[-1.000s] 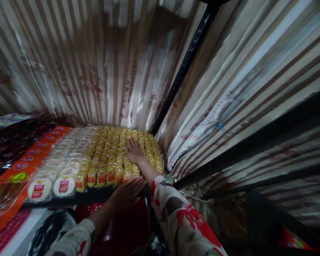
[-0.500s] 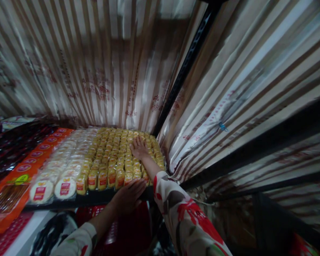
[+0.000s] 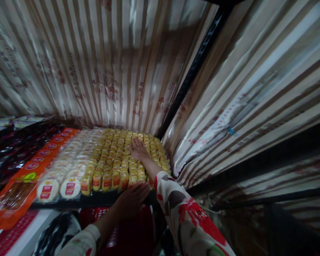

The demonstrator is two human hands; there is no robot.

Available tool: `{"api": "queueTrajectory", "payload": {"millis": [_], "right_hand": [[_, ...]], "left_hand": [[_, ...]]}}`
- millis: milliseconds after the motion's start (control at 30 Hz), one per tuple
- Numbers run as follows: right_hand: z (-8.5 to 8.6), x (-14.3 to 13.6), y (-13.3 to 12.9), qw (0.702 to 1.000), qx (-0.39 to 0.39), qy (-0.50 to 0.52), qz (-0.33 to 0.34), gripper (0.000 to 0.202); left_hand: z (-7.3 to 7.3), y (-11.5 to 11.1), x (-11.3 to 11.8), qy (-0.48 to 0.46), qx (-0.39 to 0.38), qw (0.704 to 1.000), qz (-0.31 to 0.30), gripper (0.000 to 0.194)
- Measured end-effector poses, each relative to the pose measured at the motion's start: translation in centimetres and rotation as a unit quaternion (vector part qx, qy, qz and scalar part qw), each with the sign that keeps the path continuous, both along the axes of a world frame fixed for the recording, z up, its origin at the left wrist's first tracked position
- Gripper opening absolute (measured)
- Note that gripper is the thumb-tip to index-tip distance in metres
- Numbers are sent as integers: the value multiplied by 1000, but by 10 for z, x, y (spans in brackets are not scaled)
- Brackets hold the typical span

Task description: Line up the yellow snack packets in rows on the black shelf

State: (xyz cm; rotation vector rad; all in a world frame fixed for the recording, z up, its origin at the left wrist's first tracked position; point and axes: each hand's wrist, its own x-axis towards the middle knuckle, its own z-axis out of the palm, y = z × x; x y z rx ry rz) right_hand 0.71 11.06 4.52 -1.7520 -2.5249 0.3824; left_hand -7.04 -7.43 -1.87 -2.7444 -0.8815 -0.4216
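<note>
Rows of small yellow wrapped packs (image 3: 109,149) stand close together on a dark shelf (image 3: 96,200). My right hand (image 3: 139,149) lies flat with fingers spread on top of the packs, toward their back right. At the front edge of the shelf, my left hand (image 3: 133,200) rests with fingers stretched out against the front ends of the rows, holding nothing. Left of the yellow packs are rows of round white wrapped cakes (image 3: 70,188), which neither hand touches.
Orange packages (image 3: 18,192) and dark shiny packages (image 3: 13,153) lie farther left. A red basket (image 3: 138,231) is below the shelf. Striped sheeting (image 3: 117,71) hangs behind, with a black metal post (image 3: 194,71) at the corner.
The view has shifted slightly, so the shelf and goods appear farther right. My right hand has moved a little left across the yellow packs. My left hand stays at the front edge.
</note>
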Motion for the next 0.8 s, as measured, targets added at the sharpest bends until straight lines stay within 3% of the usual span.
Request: {"api": "queueTrajectory", "payload": {"millis": [200, 333, 467, 600, 800], "right_hand": [[7, -9, 1, 998, 63, 6, 7, 68], [7, -18, -2, 999, 20, 13, 48, 68], [9, -20, -5, 999, -1, 7, 40, 67], [14, -24, -3, 999, 22, 16, 39, 67], [8, -30, -5, 997, 10, 4, 77, 67]], "left_hand": [[0, -1, -1, -5, 4, 1000, -5, 55], [-2, 0, -1, -12, 3, 1000, -6, 54], [-1, 0, -1, -4, 8, 1000, -4, 55], [-2, -1, 0, -3, 23, 1000, -2, 53], [-6, -1, 0, -18, -1, 1000, -4, 50]]}}
